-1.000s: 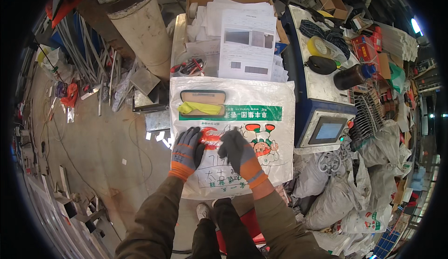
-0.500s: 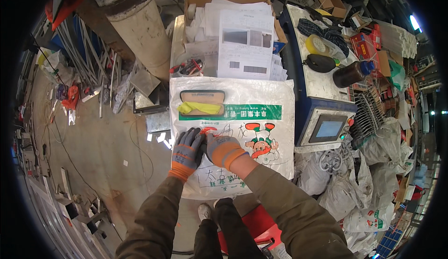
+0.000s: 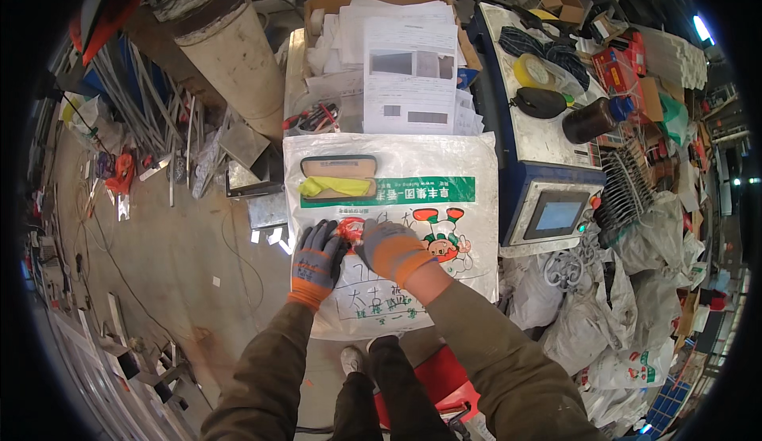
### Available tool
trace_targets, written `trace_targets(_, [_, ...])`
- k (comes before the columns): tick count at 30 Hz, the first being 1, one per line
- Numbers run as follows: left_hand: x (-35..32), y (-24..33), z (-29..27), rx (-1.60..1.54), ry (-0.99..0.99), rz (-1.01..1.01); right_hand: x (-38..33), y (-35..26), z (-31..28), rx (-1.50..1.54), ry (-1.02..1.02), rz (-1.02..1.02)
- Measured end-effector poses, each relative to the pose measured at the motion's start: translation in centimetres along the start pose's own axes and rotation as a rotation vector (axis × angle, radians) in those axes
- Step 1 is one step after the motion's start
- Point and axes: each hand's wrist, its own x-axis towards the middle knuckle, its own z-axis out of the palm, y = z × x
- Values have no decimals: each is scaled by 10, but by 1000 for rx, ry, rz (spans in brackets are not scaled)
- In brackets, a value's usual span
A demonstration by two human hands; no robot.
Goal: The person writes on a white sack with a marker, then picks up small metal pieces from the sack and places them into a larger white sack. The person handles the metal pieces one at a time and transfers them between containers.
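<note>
A white printed sack [image 3: 468, 155] is spread over the work surface in front of me. My left hand [image 3: 316, 262], in a grey and orange glove, rests on it with fingers stretched out. Just to its right, my gloved right hand [image 3: 394, 252] is bent with its fingers closed; the tips are hidden, so what they hold does not show. A red patch [image 3: 349, 230] lies between the two hands; whether it is print or a loose piece I cannot tell. Beyond them an open glasses case [image 3: 340, 165] holds a yellow cloth [image 3: 333, 185].
Papers [image 3: 411, 76] fill a cardboard box [image 3: 313, 4] behind the sack, beside a bag of tools [image 3: 317, 115]. On the right stands a blue and white machine with a screen [image 3: 556, 213]; a dark bottle [image 3: 589, 121] and tape roll [image 3: 533, 72] rest on it.
My right hand has moved a little right, away from the left one. The left fingers now lie straighter, and more of the red patch shows between the hands.
</note>
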Motion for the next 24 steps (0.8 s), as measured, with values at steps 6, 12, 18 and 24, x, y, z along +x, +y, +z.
trace_targets(6, [2, 5, -3, -45, 37, -24, -27, 20, -27, 452, 678, -122])
trace_targets(12, [3, 7, -6, -64, 28, -40, -40, 18, -4, 1220, 588, 275])
trace_targets(18, [2, 6, -4, -69, 30, -62, -42, 10, 23, 1223, 642, 267])
trace_targets(24, [5, 4, -3, -59, 37, -42, -37, 2, 33, 899, 777, 187])
